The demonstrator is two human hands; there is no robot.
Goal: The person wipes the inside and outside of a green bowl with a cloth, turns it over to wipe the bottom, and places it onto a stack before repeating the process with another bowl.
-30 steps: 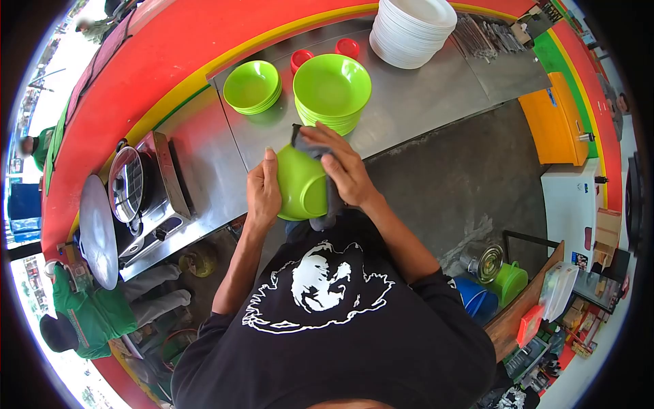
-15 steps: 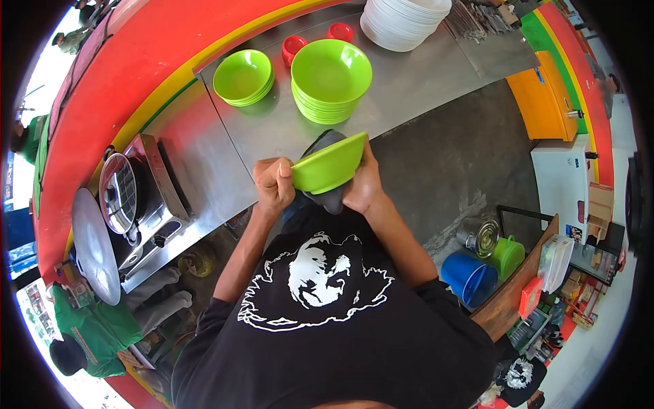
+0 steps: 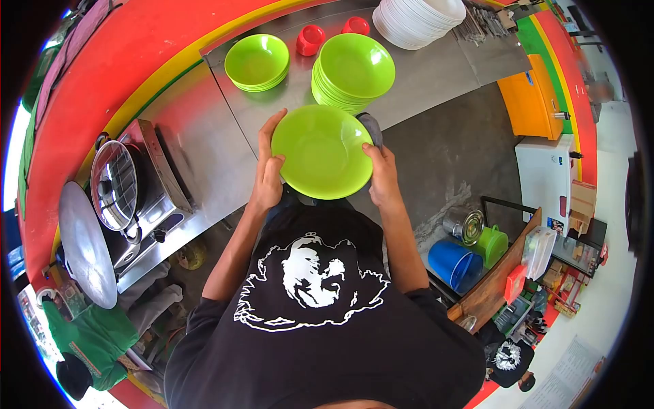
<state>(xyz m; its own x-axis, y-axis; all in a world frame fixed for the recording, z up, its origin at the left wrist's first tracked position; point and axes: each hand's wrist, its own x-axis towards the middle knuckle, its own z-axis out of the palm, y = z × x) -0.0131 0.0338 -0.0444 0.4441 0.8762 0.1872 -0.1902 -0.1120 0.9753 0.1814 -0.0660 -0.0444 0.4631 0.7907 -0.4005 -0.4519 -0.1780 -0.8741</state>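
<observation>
Between my hands a green bowl is held up, its inside facing me. My left hand grips the bowl's left rim, thumb in front and fingers behind. My right hand pinches the right rim with the thumb on the inner edge. A dark grey cloth shows behind the bowl at the right hand; most of it is hidden. Just beyond the held bowl stands a tall stack of green bowls on the steel counter. To its left is a shorter stack of green bowls.
Two red cups and a pile of white plates stand at the counter's back. On the left is a stove with a lidded pan. A blue bucket stands low right. A person in green is at lower left.
The bowl has turned from side-on to showing its inside and has been raised a little. My right hand has moved to its right rim. The view has shifted slightly.
</observation>
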